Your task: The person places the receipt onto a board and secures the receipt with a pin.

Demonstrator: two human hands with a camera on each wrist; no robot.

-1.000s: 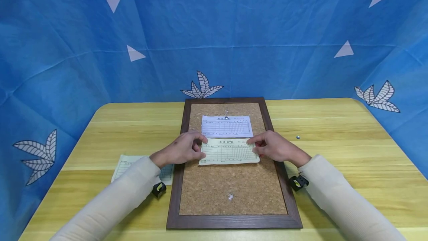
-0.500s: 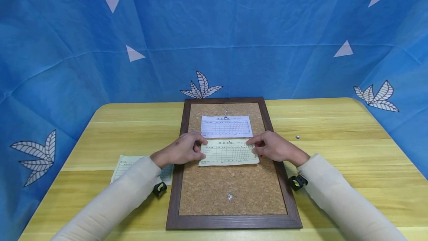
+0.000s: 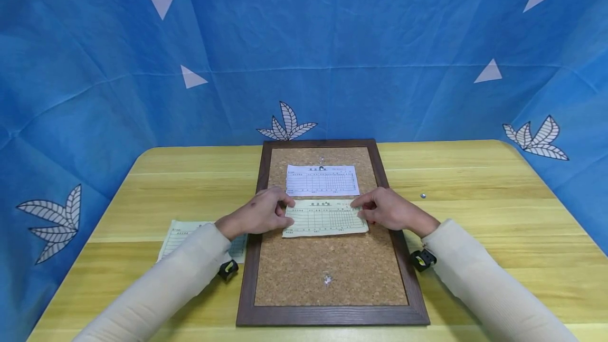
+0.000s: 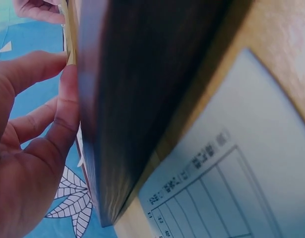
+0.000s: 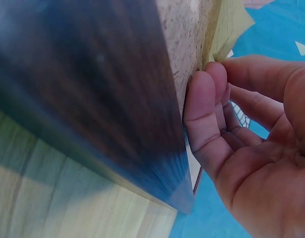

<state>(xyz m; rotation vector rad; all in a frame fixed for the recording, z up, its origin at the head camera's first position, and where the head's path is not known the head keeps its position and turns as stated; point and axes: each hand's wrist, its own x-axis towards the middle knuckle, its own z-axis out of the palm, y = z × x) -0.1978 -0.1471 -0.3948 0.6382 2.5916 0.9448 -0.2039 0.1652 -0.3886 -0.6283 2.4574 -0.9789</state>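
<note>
A pale yellow printed receipt slip [image 3: 325, 221] lies across the middle of a cork board [image 3: 332, 263] with a dark wood frame. My left hand [image 3: 260, 210] pinches its left edge between thumb and fingers. At the opposite edge, my right hand [image 3: 388, 209] pinches the paper in the same way; the right wrist view shows the fingertips at the yellow paper [image 5: 231, 29], close to the cork. Just above is a whitish receipt slip [image 3: 318, 183], with a small dark pin [image 3: 321, 168] at its top.
Left of the board, another pale green slip [image 3: 178, 236] lies on the wooden table [image 3: 499, 236], partly under the left sleeve. A small shiny tack [image 3: 423, 196] sits to the right. Low on the cork is a small whitish spot [image 3: 327, 279]. Blue cloth [image 3: 361, 41] hangs behind.
The yellow slip has shifted slightly toward the person, and a narrow strip of cork now shows between it and the whitish slip. Both hands keep their pinch.
</note>
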